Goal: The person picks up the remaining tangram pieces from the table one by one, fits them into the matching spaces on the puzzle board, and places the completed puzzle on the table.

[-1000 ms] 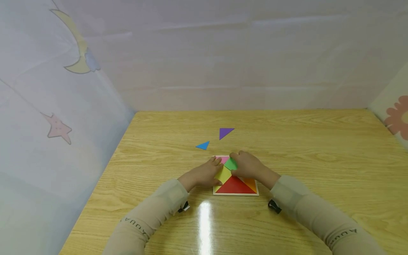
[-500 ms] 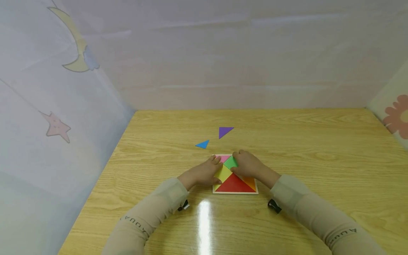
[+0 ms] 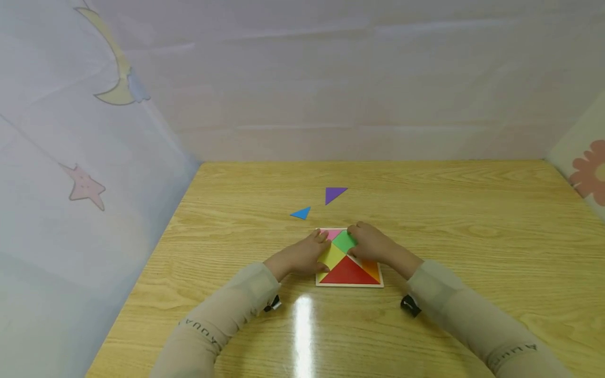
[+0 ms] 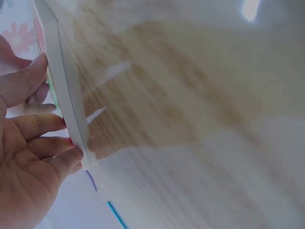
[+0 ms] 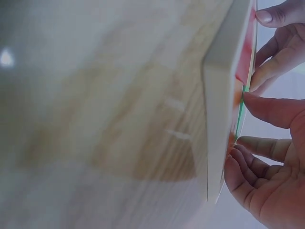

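Green piece (image 3: 344, 241), beside yellow piece (image 3: 333, 256), pale-rimmed tray (image 3: 350, 285)

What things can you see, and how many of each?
Tray: one, whitish, on the table
Flat pieces: five, red, orange, yellow, green and pink, in the tray
Loose triangles: two, purple and blue, beyond the tray
Table: one, light brown, under the tray
Walls: three, pale, around the table
Moon: one, yellow, left wall
Cloud: one, pale blue, left wall
Star: one, pink, left wall
Flower: one, pink, right wall
Gadgets: two, black, near wrists
Sleeves: two, beige, on arms
Left grip: one, bare, over yellow piece
Right grip: one, bare, at green piece
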A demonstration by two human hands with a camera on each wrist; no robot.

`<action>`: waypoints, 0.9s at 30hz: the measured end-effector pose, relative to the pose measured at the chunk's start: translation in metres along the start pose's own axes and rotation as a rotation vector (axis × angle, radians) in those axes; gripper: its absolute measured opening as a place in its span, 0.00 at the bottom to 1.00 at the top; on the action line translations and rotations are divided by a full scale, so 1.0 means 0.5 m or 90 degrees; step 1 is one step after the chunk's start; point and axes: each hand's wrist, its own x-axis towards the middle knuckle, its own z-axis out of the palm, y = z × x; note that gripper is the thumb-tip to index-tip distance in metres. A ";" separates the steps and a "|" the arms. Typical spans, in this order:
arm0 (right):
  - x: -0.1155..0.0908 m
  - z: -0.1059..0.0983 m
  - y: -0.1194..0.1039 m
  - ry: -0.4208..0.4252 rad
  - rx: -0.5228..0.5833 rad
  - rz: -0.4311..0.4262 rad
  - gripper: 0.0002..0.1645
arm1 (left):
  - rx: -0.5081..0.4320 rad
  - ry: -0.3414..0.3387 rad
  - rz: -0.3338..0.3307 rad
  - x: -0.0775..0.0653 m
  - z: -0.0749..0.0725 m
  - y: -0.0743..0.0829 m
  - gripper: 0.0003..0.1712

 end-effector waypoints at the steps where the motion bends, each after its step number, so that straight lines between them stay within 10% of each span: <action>1: -0.003 0.000 0.001 0.004 0.003 -0.002 0.25 | -0.001 0.000 0.000 0.000 0.000 0.000 0.38; 27: -0.100 0.009 -0.009 0.023 -0.034 -0.010 0.26 | -0.019 -0.009 -0.007 -0.001 -0.001 0.002 0.38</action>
